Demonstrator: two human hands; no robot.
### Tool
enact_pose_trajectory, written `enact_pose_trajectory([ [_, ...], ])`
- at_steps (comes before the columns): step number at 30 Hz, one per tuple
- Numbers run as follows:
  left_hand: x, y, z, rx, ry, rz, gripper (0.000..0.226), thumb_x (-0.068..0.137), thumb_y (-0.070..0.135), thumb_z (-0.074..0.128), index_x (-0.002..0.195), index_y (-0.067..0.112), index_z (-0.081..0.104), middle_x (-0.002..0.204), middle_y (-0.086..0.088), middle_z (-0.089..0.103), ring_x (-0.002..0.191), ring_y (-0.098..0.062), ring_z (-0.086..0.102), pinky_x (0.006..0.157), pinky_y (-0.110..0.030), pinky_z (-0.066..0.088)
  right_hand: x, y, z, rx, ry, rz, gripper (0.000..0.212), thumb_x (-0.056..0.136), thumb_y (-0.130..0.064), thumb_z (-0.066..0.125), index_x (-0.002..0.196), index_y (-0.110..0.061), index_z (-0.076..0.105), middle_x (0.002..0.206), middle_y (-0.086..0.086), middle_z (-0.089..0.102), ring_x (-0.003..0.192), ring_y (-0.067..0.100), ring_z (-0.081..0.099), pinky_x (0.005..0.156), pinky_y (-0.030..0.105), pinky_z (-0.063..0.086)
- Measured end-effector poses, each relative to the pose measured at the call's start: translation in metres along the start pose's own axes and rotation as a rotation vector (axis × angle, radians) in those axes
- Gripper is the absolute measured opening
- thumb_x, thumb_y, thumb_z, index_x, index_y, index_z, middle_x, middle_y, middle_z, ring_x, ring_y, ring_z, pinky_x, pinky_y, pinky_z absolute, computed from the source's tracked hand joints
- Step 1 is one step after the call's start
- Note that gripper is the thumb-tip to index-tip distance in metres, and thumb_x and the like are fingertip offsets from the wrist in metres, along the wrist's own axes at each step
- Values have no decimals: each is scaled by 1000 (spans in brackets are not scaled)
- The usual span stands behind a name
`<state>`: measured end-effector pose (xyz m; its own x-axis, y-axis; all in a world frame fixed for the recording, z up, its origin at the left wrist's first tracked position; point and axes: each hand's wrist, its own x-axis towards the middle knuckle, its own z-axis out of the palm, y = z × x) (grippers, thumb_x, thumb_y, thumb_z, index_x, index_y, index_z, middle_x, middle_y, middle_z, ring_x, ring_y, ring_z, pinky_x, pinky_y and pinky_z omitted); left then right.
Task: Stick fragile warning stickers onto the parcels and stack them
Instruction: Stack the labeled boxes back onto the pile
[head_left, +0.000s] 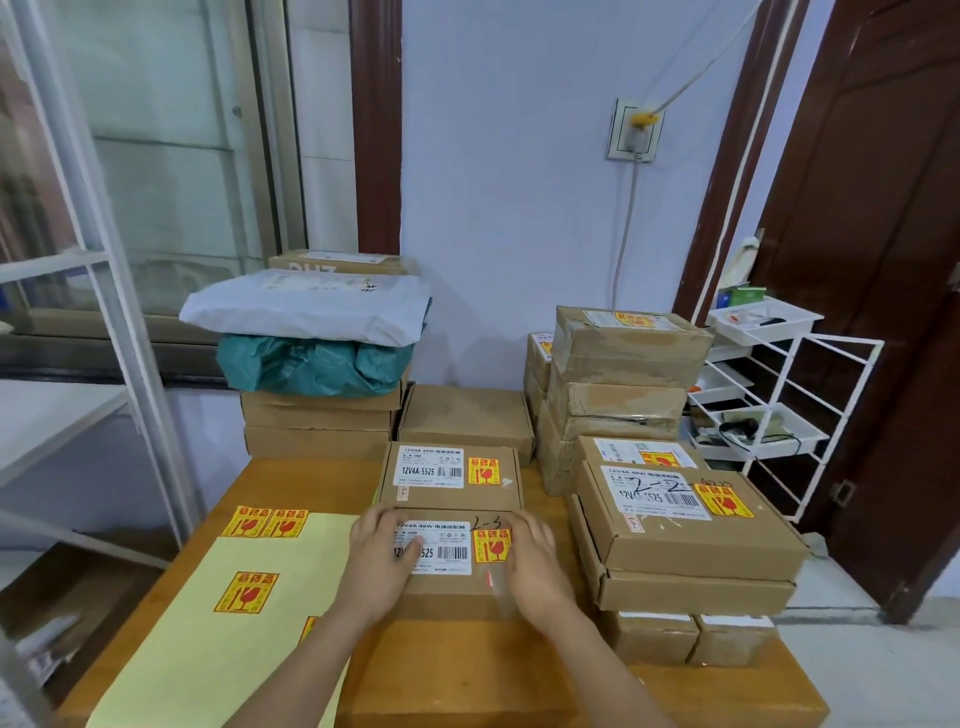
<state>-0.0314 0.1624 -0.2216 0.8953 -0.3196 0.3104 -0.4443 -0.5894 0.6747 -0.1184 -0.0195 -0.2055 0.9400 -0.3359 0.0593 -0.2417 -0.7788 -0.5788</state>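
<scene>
- While both palms lie flat on it, the near brown cardboard parcel with a white label sits at the table's middle front; left hand covers the label's left part with fingers straight, gripping nothing.
- Right hand presses the box top's right side, fingers also straight, just beside its red-and-yellow fragile sticker.
- Right behind, touching it, is a second labelled brown box, already stickered.
- To the left, a pale yellow backing sheet on the wooden table holds more loose fragile stickers.
- On the right, a stack of stickered brown boxes, with a taller taped pile behind it.
- Back left, a white mailer bag on top of a teal one, over more cartons.
</scene>
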Motion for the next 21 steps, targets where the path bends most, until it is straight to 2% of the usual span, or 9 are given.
enact_pose_trajectory([
  [4, -2, 4, -2, -28, 2, -65, 41, 92, 30, 58, 127, 10, 50, 136, -5, 38, 129, -20, 31, 109, -31, 28, -1, -2, -1, -25, 2, 0, 63, 92, -4, 50, 147, -21, 26, 156, -7, 14, 144, 11, 7, 115, 34, 24],
  [7, -2, 4, -2, -124, 22, -170, 48, 88, 29, 64, 128, 10, 46, 130, -9, 43, 123, -24, 39, 105, -36, 35, -4, -7, -2, -9, 53, 130, 59, 97, -14, 45, 149, -19, 19, 159, -2, 2, 146, 20, 2, 111, 38, 31],
  [8, -2, 3, -2, -140, 14, -196, 50, 88, 30, 65, 129, 11, 44, 129, -10, 46, 121, -25, 43, 104, -38, 39, -5, -8, -1, -1, 75, 189, 55, 99, -20, 41, 149, -18, 18, 159, 3, 6, 146, 25, 7, 109, 39, 34],
  [9, -1, 3, -2, -149, 3, -215, 52, 87, 30, 65, 130, 11, 43, 127, -11, 48, 118, -25, 46, 101, -40, 42, -4, -7, 1, 11, 89, 238, 52, 100, -26, 37, 148, -15, 19, 156, 9, 18, 143, 28, 20, 106, 40, 38],
  [11, -2, 5, -2, -164, -5, -230, 54, 87, 30, 66, 131, 11, 42, 125, -11, 52, 113, -25, 51, 97, -41, 47, -4, -3, 3, 46, 89, 291, 51, 99, -32, 36, 144, -14, 24, 135, 11, 50, 121, 29, 50, 94, 43, 50],
  [12, -2, 5, -2, -168, -3, -230, 54, 87, 30, 66, 131, 11, 42, 125, -10, 53, 112, -24, 52, 96, -40, 48, -3, -2, 3, 60, 88, 292, 49, 98, -32, 38, 142, -13, 27, 123, 10, 59, 108, 27, 59, 87, 43, 53],
  [14, -4, 6, -3, -178, 2, -219, 53, 86, 30, 67, 130, 12, 43, 124, -8, 54, 111, -22, 52, 94, -39, 49, -3, -3, -1, 88, 99, 287, 43, 98, -27, 41, 137, -11, 34, 107, 6, 64, 93, 23, 64, 79, 40, 56],
  [16, -6, 9, -6, -193, 38, -186, 50, 85, 27, 69, 127, 12, 46, 123, -6, 54, 111, -21, 52, 94, -39, 49, -6, -6, -5, 128, 137, 272, 44, 97, -23, 44, 138, -10, 33, 103, 5, 64, 90, 21, 64, 75, 37, 56],
  [21, 2, 25, -24, -291, 163, -137, 45, 82, 20, 72, 120, 16, 48, 118, -1, 55, 108, -19, 54, 90, -39, 51, -10, -19, -21, 205, 273, 159, 58, 94, -21, 50, 146, -14, 26, 110, 5, 61, 96, 20, 62, 76, 32, 52],
])
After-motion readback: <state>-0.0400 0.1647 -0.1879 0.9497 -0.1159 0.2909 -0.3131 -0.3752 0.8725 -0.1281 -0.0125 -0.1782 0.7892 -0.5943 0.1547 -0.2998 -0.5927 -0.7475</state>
